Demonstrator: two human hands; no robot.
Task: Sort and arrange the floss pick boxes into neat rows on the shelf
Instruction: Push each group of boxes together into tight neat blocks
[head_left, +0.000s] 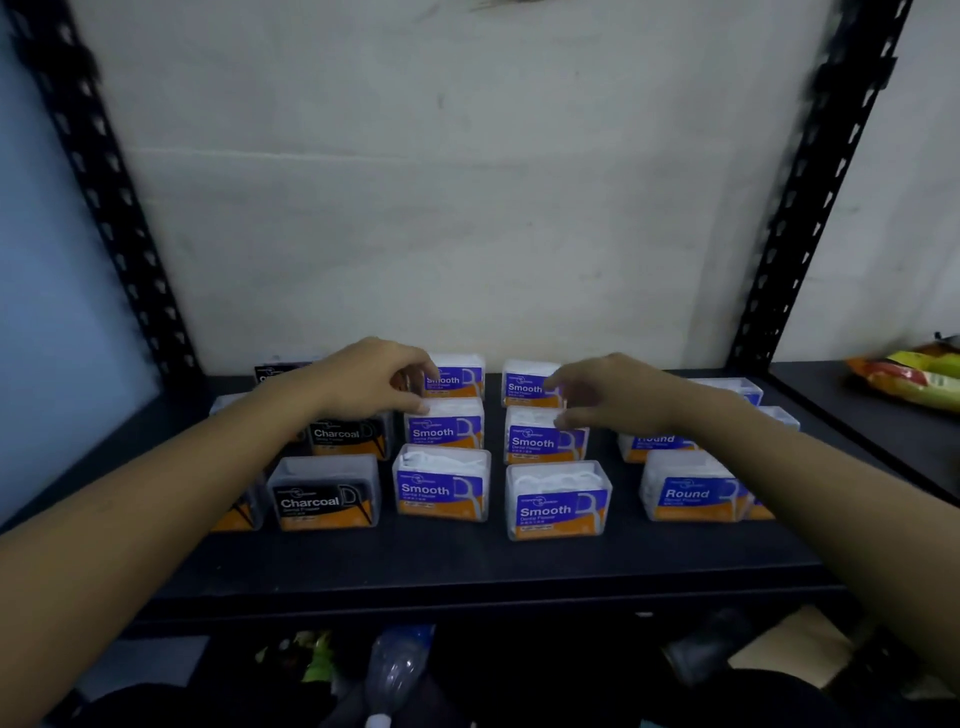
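Observation:
Clear floss pick boxes stand in rows on the black shelf (467, 561). Black Charcoal boxes (324, 493) are at the left, blue Smooth boxes (441, 483) fill two middle columns, and Round boxes (691, 488) are at the right. My left hand (374, 382) hovers over the left Smooth column. Its fingertips are at the back Smooth box (460, 376) and its thumb touches the top of the middle one (447, 426). My right hand (613, 400) reaches over the right Smooth column, fingers by the back box (524, 384) and thumb on the middle box (535, 439). Neither hand clearly grips a box.
Black perforated uprights (810, 208) frame the shelf on both sides, with a white wall behind. A colourful packet (914, 376) lies on the neighbouring shelf at the right. A plastic bottle (395, 670) and other items sit on the level below. The shelf's front strip is bare.

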